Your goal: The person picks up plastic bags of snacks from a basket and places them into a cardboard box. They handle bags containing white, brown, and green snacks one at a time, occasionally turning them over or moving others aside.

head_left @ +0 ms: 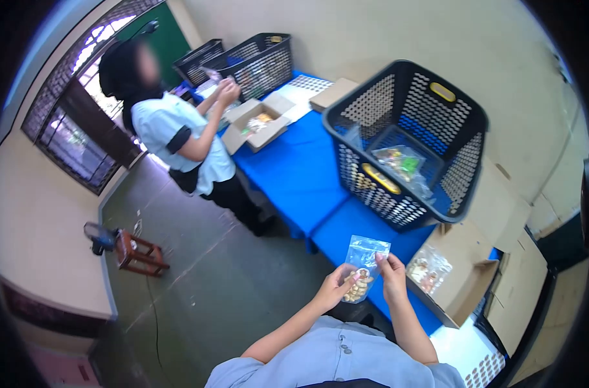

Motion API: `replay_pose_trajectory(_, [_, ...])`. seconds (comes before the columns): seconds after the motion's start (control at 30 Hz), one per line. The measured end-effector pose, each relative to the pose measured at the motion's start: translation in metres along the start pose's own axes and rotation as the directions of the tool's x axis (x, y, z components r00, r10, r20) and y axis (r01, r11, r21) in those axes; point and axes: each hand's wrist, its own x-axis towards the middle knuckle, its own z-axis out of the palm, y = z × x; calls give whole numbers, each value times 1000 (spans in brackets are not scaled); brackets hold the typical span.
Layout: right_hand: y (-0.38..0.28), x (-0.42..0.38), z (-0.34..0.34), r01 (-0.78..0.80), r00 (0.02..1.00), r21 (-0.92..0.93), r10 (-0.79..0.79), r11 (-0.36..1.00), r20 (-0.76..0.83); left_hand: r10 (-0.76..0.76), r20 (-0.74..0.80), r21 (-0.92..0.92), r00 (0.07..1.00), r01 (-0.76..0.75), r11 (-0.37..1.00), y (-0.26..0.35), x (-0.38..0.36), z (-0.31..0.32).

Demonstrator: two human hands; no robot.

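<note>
Left hand point(335, 286) and right hand point(391, 273) share one clear pouch point(370, 248)

The left is closed on its side, thumb beside a round label point(362, 274); the right pinches its upper edge; the pouch is held by the blue table point(336, 240); best keep the film taut, smooth the label outward, let the pale pieces point(354, 294) sit low.

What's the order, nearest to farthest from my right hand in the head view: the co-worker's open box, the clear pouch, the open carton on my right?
1. Clear pouch: held at your right hand.
2. Open carton: just right of that hand.
3. Co-worker's open box: farthest, ahead and left.
</note>
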Motion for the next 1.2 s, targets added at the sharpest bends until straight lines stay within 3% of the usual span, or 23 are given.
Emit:
replay_pose_trajectory(0.07, [10,11,18,-23,1000,-16,23,1000,19,21,-58,-34,998,-23,999,0,-8,-17])
replay_pose_trajectory(0.17, [18,14,35,-134,984,137,115,982,139,15,-56,-37,998,-17,999,6,-15,-34])
replay_pose_trajectory(0.2, [20,14,41,-143,971,82,124,986,205,90,-162,14,983,-89,996,11,-15,-38])
replay_pose_trajectory(0.27, [27,12,41,-94,937,-205,156,974,314,198,-327,71,924,-185,980,20,-14,-44])
replay_pose_trajectory(0.3, [16,5,52,-62,912,-243,153,968,380,139,-335,56,932,-128,990,27,-11,-52])
replay_pose_trajectory(0.33, [15,3,52,-70,927,-236,151,969,343,69,-336,46,939,-57,997,32,-11,-57])
replay_pose_trajectory(0.4, [18,-4,45,-98,913,-175,159,980,375,43,-264,24,963,-38,999,36,-5,-61])
replay_pose_trajectory(0.53, [-10,-28,15,-27,964,-296,103,955,244,27,45,90,999,-31,995,41,13,-52])
replay_pose_trajectory(0.57, [-16,-34,5,-20,977,-293,81,956,197,-24,52,-29,998,25,999,44,17,-43])
replay_pose_trajectory(0.6, [-20,-42,-5,38,992,-322,4,946,128,-34,-33,-88,999,31,996,42,24,-38])
replay_pose_trajectory(0.67, [-31,-58,-21,92,996,-367,-90,926,22,307,-64,264,949,-281,923,34,43,-30])
replay_pose_trajectory(0.7, [-38,-67,-24,117,976,-452,-186,885,-111,183,70,159,981,-192,968,24,50,-30])
replay_pose_trajectory(0.73, [-41,-76,-25,119,933,-532,-278,838,-229,174,100,147,980,-187,971,26,51,-8])
replay_pose_trajectory(0.77, [-41,-81,-25,248,881,-548,-421,799,-215,178,256,124,950,-215,969,27,47,20])
replay_pose_trajectory(0.8, [-45,-86,-28,241,875,-553,-425,798,-232,187,400,96,897,-244,965,27,44,47])
replay_pose_trajectory(0.87, [-55,-94,-35,321,845,-738,-531,594,-60,165,456,34,874,-202,979,21,43,90])
replay_pose_trajectory(0.9, [-55,-88,-44,400,787,-766,-617,503,5,90,437,-60,895,-71,996,17,44,110])
replay_pose_trajectory(0.93, [-55,-87,-51,396,783,-768,-622,504,-4,88,447,-59,890,-69,996,17,49,119])
replay_pose_trajectory(1.0, [-59,-84,-59,219,705,-713,-613,666,-356,-44,431,-24,901,60,998,19,56,137])
replay_pose_trajectory(1.03, [-60,-79,-64,268,602,-617,-629,740,-493,28,381,8,924,-33,999,18,56,145])
replay_pose_trajectory(1.07, [-61,-78,-77,263,601,-618,-627,741,-496,24,384,7,923,-28,1000,12,59,148])
replay_pose_trajectory(1.13, [-67,-77,-100,342,740,-551,-579,762,-342,-78,424,78,902,49,996,6,67,150])
replay_pose_trajectory(1.2, [-67,-80,-112,353,741,-528,-576,772,-347,-50,440,55,897,28,998,1,71,153])
